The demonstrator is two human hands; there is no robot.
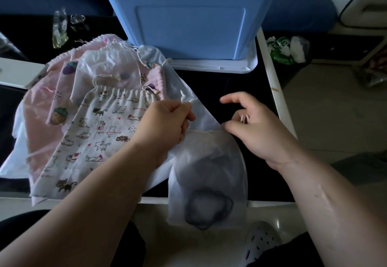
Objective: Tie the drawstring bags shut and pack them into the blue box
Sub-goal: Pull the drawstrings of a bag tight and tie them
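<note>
So the white bag [209,162] is lying at the lower middle of the frame, its bottom hanging over the near edge of the table [230,82], with something dark and round showing through it. Its mouth is looking bunched up between the two hands. The left hand [165,122] is pinching one end of the cord [184,99], tips poking out above the knuckles. The right hand [259,130] is curling round the other end, a loop showing between its fingers.

Looks to me like the knot is being made right now. I'd be pulling both ends outward evenly, keeping the mouth gathered tight, then snugging the knot down against the fabric.

The blue box [188,26] is sitting at the top middle. A cat-print bag [100,132] and a pink bag [39,132] are waiting on the left.
</note>
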